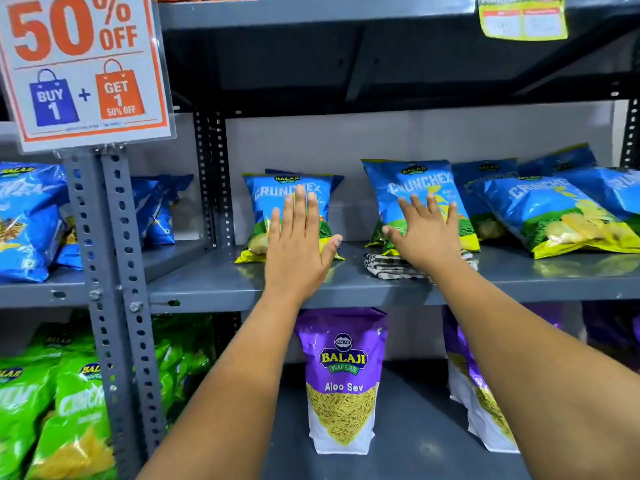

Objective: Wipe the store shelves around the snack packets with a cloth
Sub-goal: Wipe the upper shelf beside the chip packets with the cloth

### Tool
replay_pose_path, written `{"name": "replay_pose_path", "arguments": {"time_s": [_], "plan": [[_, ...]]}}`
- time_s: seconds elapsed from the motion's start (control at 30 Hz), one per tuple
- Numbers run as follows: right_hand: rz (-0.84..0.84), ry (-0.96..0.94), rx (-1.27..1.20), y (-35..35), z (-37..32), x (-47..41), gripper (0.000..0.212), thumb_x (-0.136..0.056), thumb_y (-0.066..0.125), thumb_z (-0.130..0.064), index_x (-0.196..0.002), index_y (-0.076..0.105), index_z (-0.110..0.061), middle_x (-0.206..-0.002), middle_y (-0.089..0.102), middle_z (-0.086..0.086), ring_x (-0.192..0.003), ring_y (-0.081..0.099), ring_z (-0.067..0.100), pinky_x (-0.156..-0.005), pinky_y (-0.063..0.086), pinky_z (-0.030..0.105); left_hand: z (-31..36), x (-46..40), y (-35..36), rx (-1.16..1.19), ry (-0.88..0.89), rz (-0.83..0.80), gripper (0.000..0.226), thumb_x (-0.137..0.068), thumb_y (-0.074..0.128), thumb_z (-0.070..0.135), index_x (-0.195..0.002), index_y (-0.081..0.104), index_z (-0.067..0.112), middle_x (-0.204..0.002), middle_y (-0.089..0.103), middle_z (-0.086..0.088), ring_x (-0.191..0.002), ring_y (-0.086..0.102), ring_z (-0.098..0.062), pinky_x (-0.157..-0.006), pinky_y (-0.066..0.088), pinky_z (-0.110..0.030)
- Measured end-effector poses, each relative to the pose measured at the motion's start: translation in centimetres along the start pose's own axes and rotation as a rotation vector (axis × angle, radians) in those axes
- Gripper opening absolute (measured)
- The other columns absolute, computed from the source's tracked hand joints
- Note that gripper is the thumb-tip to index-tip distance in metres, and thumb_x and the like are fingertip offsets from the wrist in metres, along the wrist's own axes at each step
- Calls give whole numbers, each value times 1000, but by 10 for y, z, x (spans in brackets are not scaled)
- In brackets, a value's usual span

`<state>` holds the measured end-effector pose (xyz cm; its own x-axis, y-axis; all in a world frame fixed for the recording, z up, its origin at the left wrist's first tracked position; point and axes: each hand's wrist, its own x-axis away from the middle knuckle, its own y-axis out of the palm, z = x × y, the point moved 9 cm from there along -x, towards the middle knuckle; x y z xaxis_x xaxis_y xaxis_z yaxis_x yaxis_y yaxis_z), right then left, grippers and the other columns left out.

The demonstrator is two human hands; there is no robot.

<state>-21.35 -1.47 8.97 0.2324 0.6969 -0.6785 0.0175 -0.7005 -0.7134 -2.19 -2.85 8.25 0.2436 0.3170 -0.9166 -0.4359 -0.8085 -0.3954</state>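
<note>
left hand flat, fingers spread, holding nothing, pressed on blue packet just beyond it. right hand open too, palm on second blue packet, gripping nothing. cloth lay under right wrist on grey shelf, checked black-white, folded. step looked like shifting packets aside; next move likely needs cloth picked up, bare gap between hands wiped.
</note>
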Motion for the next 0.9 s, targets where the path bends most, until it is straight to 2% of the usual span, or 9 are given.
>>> {"name": "replay_pose_path", "arguments": {"time_s": [0.13, 0.2, 0.27, 0.37, 0.5, 0.57, 0.63, 0.77, 0.9], "plan": [[-272, 133, -52, 38, 18, 19, 53, -90, 34, -51, -121, 47, -9, -133, 50, 22, -125, 44, 36, -104, 31, 49, 4, 38, 23, 6, -19, -34, 72, -92, 10, 53, -140, 17, 1, -148, 27, -20, -138, 17, -29, -111, 6, -42], [-275, 130, -23, 39, 10, 22, 57, -91, 30, -53, -115, 52, -5, -127, 55, 24, -118, 49, 38, -96, 40, 44, 1, 49, 31, -5, -36, -24, 71, -92, 7, 52, -140, 20, 0, -148, 28, -20, -137, 16, -28, -111, 8, -44], [-295, 78, 65, 33, -3, 16, 63, -90, 30, -56, -114, 54, -3, -128, 55, 23, -117, 51, 37, -95, 41, 42, 0, 49, 32, -20, -43, -10, 70, -92, 14, 51, -139, 23, 0, -148, 29, -20, -136, 13, -26, -110, 9, -45], [-470, 46, 83, 33, -18, 7, 68, -87, 34, -61, -124, 49, -5, -137, 49, 18, -124, 46, 34, -101, 38, 41, 0, 49, 33, -21, -36, -11, 69, -92, 16, 51, -139, 24, 0, -148, 30, -19, -136, 16, -26, -110, 9, -45], [-552, -46, -46, 36, -25, 4, 67, -83, 39, -64, -131, 45, -18, -147, 39, 9, -133, 37, 29, -109, 30, 39, 1, 50, 31, -3, -36, -1, 68, -90, 26, 48, -139, 26, 0, -147, 33, -18, -136, 29, -31, -110, 10, -45], [-697, -67, -182, 52, -28, 19, 64, -83, 42, -61, -136, 37, -24, -152, 31, 2, -138, 30, 23, -113, 21, 36, 2, 49, 29, -14, -28, 11, 67, -89, 28, 46, -138, 28, 0, -145, 35, -19, -134, 32, -32, -109, 11, -45], [-783, -65, -209, 63, -29, 30, 65, -81, 46, -61, -136, 37, -29, -149, 36, 0, -134, 35, 21, -110, 25, 33, 2, 48, 28, -13, -29, 10, 67, -88, 29, 45, -138, 29, -1, -145, 36, -19, -133, 34, -33, -109, 12, -45], [-691, -46, -180, 58, -33, 30, 56, -82, 51, -55, -129, 46, -25, -141, 47, 6, -125, 45, 26, -95, 33, 30, 1, 57, 28, 35, -29, -24, 66, -89, 29, 44, -139, 27, 0, -146, 34, -18, -134, 32, -32, -109, 11, -42], [-369, -76, 72, 36, -38, 34, 46, -84, 52, -49, -119, 52, -19, -127, 57, 20, -113, 53, 38, -80, 39, 37, -14, 112, 32, 60, -14, -95, 62, -93, 27, 44, -140, 22, 4, -149, 24, -14, -137, 18, -26, -113, 1, -37]]}}
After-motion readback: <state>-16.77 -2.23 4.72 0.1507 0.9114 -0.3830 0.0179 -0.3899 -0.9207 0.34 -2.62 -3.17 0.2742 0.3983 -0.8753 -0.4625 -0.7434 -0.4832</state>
